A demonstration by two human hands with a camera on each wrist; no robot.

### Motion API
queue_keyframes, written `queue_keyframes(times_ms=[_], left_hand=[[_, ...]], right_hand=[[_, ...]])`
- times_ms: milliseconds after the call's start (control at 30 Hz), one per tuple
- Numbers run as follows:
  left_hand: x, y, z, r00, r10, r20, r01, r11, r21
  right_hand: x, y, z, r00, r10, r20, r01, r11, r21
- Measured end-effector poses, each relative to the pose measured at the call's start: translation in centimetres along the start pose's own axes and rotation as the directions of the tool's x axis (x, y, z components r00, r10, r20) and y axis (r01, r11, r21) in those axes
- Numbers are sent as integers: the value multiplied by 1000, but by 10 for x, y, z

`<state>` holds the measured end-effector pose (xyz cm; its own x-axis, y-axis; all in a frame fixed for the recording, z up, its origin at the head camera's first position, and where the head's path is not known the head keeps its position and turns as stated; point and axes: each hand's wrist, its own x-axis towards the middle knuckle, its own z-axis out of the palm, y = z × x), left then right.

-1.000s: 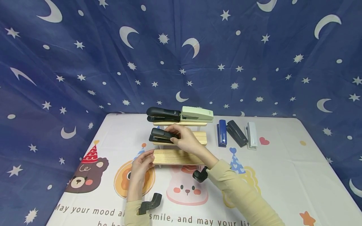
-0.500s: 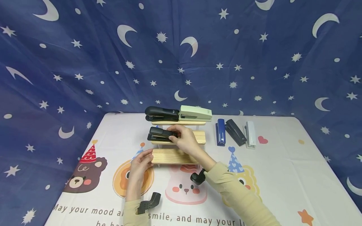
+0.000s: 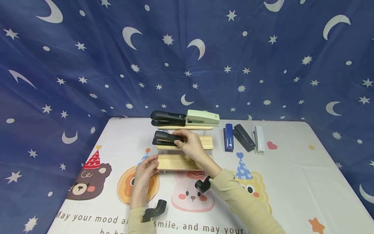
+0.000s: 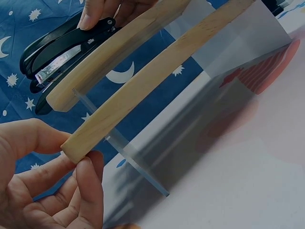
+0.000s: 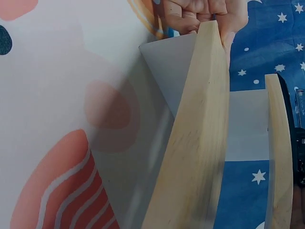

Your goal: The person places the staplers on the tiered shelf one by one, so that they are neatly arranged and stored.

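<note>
A three-step wooden display rack stands on the table, and my left hand [image 3: 145, 170] pinches the left end of its bottom board [image 3: 181, 162] between thumb and fingers. On the left part of the middle board [image 3: 206, 143] lies a black stapler [image 3: 165, 138], its front end sticking out past the board. My right hand [image 3: 191, 146] holds this stapler at its rear end, thumb in front and fingers behind. In the left wrist view the stapler [image 4: 71, 52] lies sideways along the board, with a fingertip on its hinge. The right wrist view shows only its edge.
A larger black stapler [image 3: 168, 118] and a pale green stapler [image 3: 203, 117] lie end to end on the top board. Right of the rack, blue [image 3: 229, 138], dark grey [image 3: 244, 137] and white [image 3: 259, 139] staplers lie on the printed tablecloth. A starry blue curtain [image 3: 187, 58] hangs behind.
My right hand has shifted the black stapler slightly back on the middle board. My left hand has stayed at the bottom board's left end.
</note>
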<state>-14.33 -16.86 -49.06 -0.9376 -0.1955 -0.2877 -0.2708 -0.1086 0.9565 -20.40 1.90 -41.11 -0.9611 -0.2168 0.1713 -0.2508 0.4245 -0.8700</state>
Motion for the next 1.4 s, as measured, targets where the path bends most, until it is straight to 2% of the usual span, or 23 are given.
queue_keyframes(times_ms=[300, 567, 1000, 1200, 1400], left_hand=[[1, -2, 2, 1000, -7, -16, 7, 1000, 14], [3, -3, 1, 1000, -11, -25, 12, 1000, 25], [2, -2, 1, 1000, 0, -21, 0, 1000, 13], [2, -2, 1, 1000, -6, -24, 7, 1000, 19], [3, -2, 1, 1000, -14, -23, 14, 1000, 23]], right_hand=[[-4, 5, -7, 1000, 17, -22, -15, 992, 127], [-10, 5, -19, 999, 22, -24, -17, 984, 179], [-23, 10, -43, 998, 16, -65, -3, 981, 196], [-30, 14, -58, 996, 22, -90, -7, 987, 163], [-36, 27, -77, 992, -12, -125, 24, 995, 95]])
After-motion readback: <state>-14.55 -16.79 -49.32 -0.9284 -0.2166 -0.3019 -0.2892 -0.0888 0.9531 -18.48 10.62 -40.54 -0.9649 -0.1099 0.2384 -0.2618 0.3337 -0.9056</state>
